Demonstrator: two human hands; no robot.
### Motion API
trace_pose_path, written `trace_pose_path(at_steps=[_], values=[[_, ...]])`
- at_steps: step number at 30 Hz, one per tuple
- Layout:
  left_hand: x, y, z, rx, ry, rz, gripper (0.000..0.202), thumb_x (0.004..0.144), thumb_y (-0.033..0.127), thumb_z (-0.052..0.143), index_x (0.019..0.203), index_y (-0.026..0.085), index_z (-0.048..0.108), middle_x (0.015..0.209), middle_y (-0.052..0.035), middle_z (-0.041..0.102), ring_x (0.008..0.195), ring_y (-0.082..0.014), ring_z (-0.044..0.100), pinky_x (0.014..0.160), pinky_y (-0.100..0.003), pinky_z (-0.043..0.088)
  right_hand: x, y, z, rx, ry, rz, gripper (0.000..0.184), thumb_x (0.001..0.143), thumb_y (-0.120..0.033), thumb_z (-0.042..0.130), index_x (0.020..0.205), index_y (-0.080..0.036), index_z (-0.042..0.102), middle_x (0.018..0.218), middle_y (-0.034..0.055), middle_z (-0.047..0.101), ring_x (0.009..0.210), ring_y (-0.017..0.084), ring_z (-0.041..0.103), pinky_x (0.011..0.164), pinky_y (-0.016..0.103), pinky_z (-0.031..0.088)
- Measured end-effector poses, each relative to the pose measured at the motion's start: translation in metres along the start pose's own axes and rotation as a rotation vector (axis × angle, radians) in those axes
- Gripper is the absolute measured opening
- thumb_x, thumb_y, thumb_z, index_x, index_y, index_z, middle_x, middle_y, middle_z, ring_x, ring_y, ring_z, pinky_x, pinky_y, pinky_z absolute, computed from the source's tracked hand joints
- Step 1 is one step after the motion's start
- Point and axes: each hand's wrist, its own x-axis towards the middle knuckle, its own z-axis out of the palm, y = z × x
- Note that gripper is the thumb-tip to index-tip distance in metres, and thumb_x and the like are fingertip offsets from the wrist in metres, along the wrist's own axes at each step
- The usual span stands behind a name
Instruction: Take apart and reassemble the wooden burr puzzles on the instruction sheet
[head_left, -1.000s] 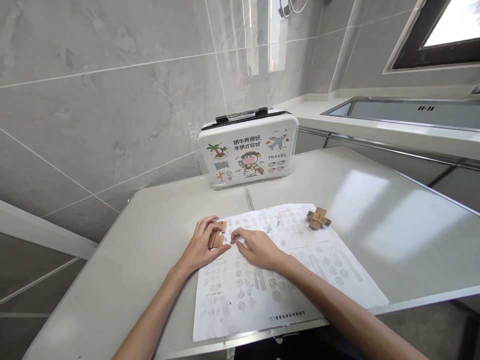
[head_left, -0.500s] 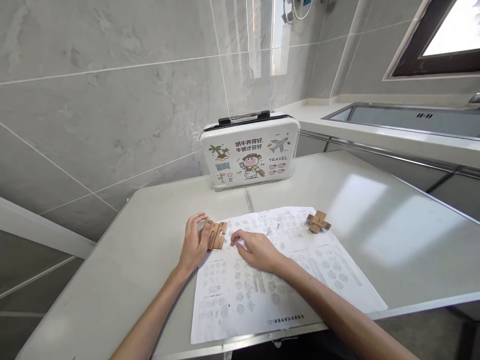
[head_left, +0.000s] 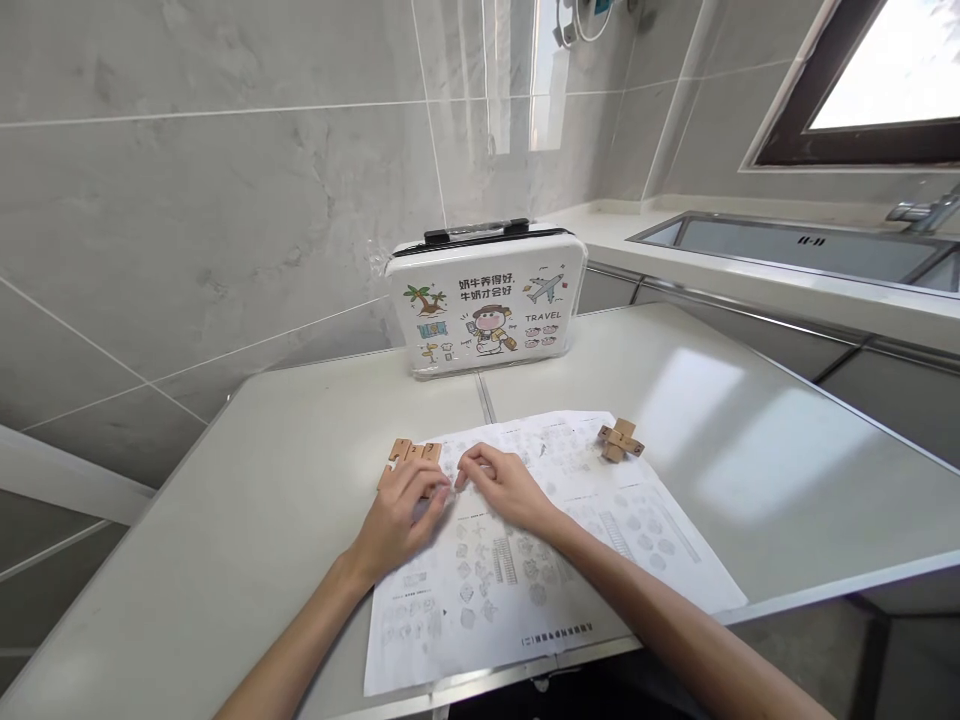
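Note:
My left hand [head_left: 399, 508] lies flat at the left edge of a printed instruction sheet [head_left: 570, 560], its fingers stretched over the near ends of flat notched wooden pieces [head_left: 409, 452]. My right hand [head_left: 508, 487] rests on the sheet just to the right. Its fingers are curled, and the tips press down close to my left fingertips. Whether anything sits under them is hidden. An assembled wooden cross-shaped puzzle [head_left: 619, 440] stands on the sheet's far right corner, away from both hands.
A white travel-print case [head_left: 484, 300] stands upright at the back of the grey table [head_left: 285, 520], against the tiled wall. A steel sink [head_left: 780, 242] with a tap [head_left: 926, 210] is set in the counter at the right, under a window.
My left hand has slid right and nearer, from beside the wooden pieces to over their near ends. My right fingers have curled up. The view has shifted slightly.

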Motion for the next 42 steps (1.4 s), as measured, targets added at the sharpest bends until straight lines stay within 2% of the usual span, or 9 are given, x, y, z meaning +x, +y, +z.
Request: trace_pose_path(at_steps=[2, 4, 8, 12, 19, 24, 30, 35, 42], values=[[-0.001, 0.004, 0.003, -0.035, -0.113, 0.044, 0.018, 0.102, 0.021, 0.056, 0.084, 0.021, 0.060, 0.069, 0.0011, 0.060, 0.063, -0.0141, 0.057, 0.062, -0.028, 0.044, 0.005, 0.002, -0.003, 0.176, 0.086, 0.060, 0.036, 0.103, -0.053, 0.050, 0.092, -0.021, 0.061, 0.082, 0.0022, 0.075, 0.046, 0.009, 0.041, 0.048, 0.025, 0.033], [-0.001, 0.008, 0.006, -0.073, -0.206, 0.082, 0.032, 0.100, 0.023, 0.059, 0.069, 0.020, 0.052, 0.053, 0.0062, 0.045, 0.048, -0.0101, 0.042, 0.051, -0.027, 0.032, 0.009, 0.004, -0.008, 0.320, 0.149, 0.098, 0.043, 0.100, -0.061, 0.051, 0.090, -0.020, 0.060, 0.078, 0.0022, 0.072, 0.042, 0.007, 0.036, 0.045, 0.025, 0.030], [0.002, 0.016, 0.010, -0.145, -0.301, 0.089, 0.039, 0.099, 0.024, 0.059, 0.063, 0.020, 0.045, 0.051, 0.0070, 0.040, 0.046, -0.0081, 0.038, 0.050, -0.025, 0.029, 0.007, 0.002, -0.024, 0.558, 0.263, 0.203, 0.047, 0.090, -0.066, 0.066, 0.091, -0.019, 0.062, 0.079, 0.0009, 0.069, 0.043, 0.006, 0.038, 0.040, 0.023, 0.023], [0.009, 0.025, 0.011, -0.213, -0.358, 0.071, 0.039, 0.099, 0.025, 0.057, 0.062, 0.020, 0.047, 0.052, 0.0057, 0.043, 0.047, -0.0086, 0.039, 0.051, -0.025, 0.030, -0.011, 0.002, -0.042, 0.942, 0.352, 0.224, 0.038, 0.089, -0.055, 0.075, 0.092, -0.020, 0.060, 0.076, -0.0041, 0.060, 0.042, 0.004, 0.030, 0.037, 0.021, 0.028], [0.016, 0.040, 0.024, -0.312, -0.411, 0.025, 0.039, 0.100, 0.033, 0.055, 0.064, 0.020, 0.057, 0.055, 0.0028, 0.053, 0.049, -0.0100, 0.043, 0.055, -0.026, 0.034, -0.041, 0.021, -0.066, 1.322, 0.571, 0.198, 0.026, 0.106, -0.046, 0.055, 0.099, -0.022, 0.060, 0.070, -0.0060, 0.054, 0.039, 0.004, 0.033, 0.034, 0.015, 0.038], [0.011, 0.047, 0.035, -0.372, -0.371, -0.018, 0.035, 0.099, 0.031, 0.056, 0.066, 0.019, 0.059, 0.056, 0.0027, 0.055, 0.050, -0.0098, 0.046, 0.055, -0.025, 0.035, -0.045, 0.028, -0.071, 1.448, 0.599, 0.149, 0.023, 0.107, -0.044, 0.055, 0.107, -0.021, 0.062, 0.072, -0.0053, 0.058, 0.039, 0.003, 0.038, 0.036, 0.015, 0.041], [0.005, 0.049, 0.037, -0.376, -0.338, -0.094, 0.034, 0.098, 0.032, 0.059, 0.066, 0.019, 0.060, 0.055, 0.0036, 0.052, 0.051, -0.0097, 0.046, 0.054, -0.024, 0.034, -0.048, 0.029, -0.069, 1.536, 0.638, 0.138, 0.025, 0.111, -0.042, 0.046, 0.113, -0.021, 0.060, 0.076, -0.0044, 0.060, 0.041, 0.005, 0.039, 0.037, 0.018, 0.041], [0.005, 0.051, 0.035, -0.358, -0.333, -0.153, 0.039, 0.096, 0.033, 0.060, 0.061, 0.018, 0.052, 0.053, 0.0048, 0.045, 0.051, -0.0091, 0.042, 0.054, -0.024, 0.033, -0.048, 0.030, -0.066, 1.440, 0.623, 0.077, 0.014, 0.104, -0.039, 0.061, 0.107, -0.025, 0.058, 0.075, -0.0061, 0.058, 0.043, 0.005, 0.040, 0.037, 0.016, 0.040], [0.003, 0.064, 0.025, -0.359, -0.345, -0.219, 0.036, 0.097, 0.035, 0.059, 0.065, 0.018, 0.057, 0.056, 0.0037, 0.050, 0.054, -0.0102, 0.046, 0.056, -0.024, 0.035, -0.043, 0.029, -0.057, 1.231, 0.634, 0.062, 0.027, 0.095, -0.045, 0.072, 0.097, -0.023, 0.057, 0.072, -0.0084, 0.053, 0.041, 0.002, 0.035, 0.037, 0.012, 0.037]])
